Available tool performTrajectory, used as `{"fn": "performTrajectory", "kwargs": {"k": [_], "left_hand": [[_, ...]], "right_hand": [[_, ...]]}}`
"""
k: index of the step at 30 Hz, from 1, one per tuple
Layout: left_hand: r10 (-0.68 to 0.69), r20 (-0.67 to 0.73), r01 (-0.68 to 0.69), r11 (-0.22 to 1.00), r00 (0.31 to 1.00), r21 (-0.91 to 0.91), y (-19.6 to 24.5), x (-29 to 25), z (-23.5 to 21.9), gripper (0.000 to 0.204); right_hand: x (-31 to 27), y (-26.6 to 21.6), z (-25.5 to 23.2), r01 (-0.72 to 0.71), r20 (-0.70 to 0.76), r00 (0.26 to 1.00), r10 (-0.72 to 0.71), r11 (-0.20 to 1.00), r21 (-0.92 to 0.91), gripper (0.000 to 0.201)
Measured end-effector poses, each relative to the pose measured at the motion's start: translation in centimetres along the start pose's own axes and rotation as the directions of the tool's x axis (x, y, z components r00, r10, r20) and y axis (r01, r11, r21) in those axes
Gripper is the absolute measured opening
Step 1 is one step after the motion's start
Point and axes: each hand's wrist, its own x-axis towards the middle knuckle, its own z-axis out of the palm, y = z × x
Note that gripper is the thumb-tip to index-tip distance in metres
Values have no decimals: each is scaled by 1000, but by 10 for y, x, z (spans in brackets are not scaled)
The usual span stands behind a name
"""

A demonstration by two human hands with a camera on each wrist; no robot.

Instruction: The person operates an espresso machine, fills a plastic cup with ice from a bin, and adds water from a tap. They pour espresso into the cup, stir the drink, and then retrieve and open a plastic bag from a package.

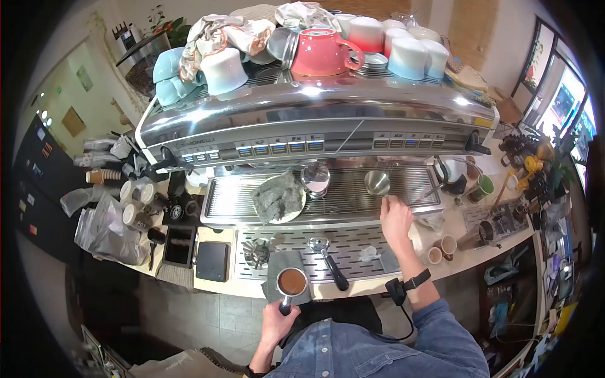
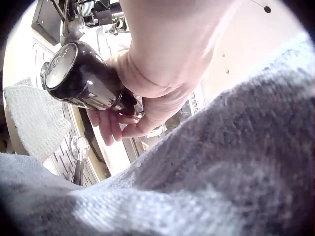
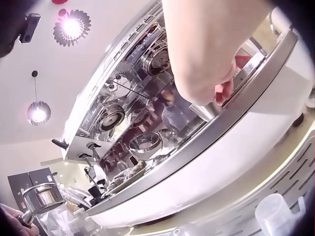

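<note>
My left hand [image 1: 277,322] grips the black handle of a portafilter [image 1: 292,281] whose basket is filled with flat brown coffee grounds. It is held level over a grey cloth [image 1: 287,261] at the counter's front edge. From the left wrist, the rounded handle end [image 2: 74,76] juts out of the hand. My right hand [image 1: 396,220] reaches over the espresso machine's drip tray [image 1: 343,205], fingertips right at the rim of a small metal cup [image 1: 377,181]. I cannot tell whether they pinch it. A second portafilter [image 1: 328,261] lies on the slotted tray below.
On the drip tray stand a shiny cup [image 1: 315,179] and a plate with a grey rag [image 1: 277,198]. A black scale [image 1: 212,261] sits at left, small brown cups [image 1: 435,254] at right, and a translucent plastic cup [image 3: 275,214] in front. The espresso machine [image 1: 315,120] overhangs the tray.
</note>
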Motion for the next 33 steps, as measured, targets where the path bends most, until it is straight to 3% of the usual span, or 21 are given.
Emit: {"fn": "performTrajectory", "kwargs": {"k": [8, 12, 14, 18, 22, 29, 33], "left_hand": [[2, 10, -2, 999, 1000, -42, -1, 7, -16, 23], [28, 48, -28, 1000, 998, -3, -7, 16, -20, 24], [50, 45, -49, 998, 998, -31, -12, 18, -18, 24], [40, 74, -41, 999, 996, 3, -3, 21, -20, 26], [62, 107, -61, 998, 992, -8, -4, 26, -19, 27], [104, 56, -103, 995, 993, -18, -12, 28, -17, 26], [86, 69, -85, 996, 994, -16, -7, 26, -22, 25]], "right_hand": [[-4, -17, -29, -144, 164, 976, 144, 990, -10, 23], [-1, -8, -65, -87, 53, 995, 86, 996, 19, 25], [12, -10, -86, 21, -114, 993, -24, 999, -28, 22], [44, -29, -118, 312, -350, 883, -314, 948, -63, 27], [60, -55, -126, 439, -318, 830, -458, 889, -131, 43], [63, -61, -93, 364, -306, 844, -440, 889, -277, 53], [60, -66, -108, 369, -326, 853, -408, 912, -176, 44]]}}
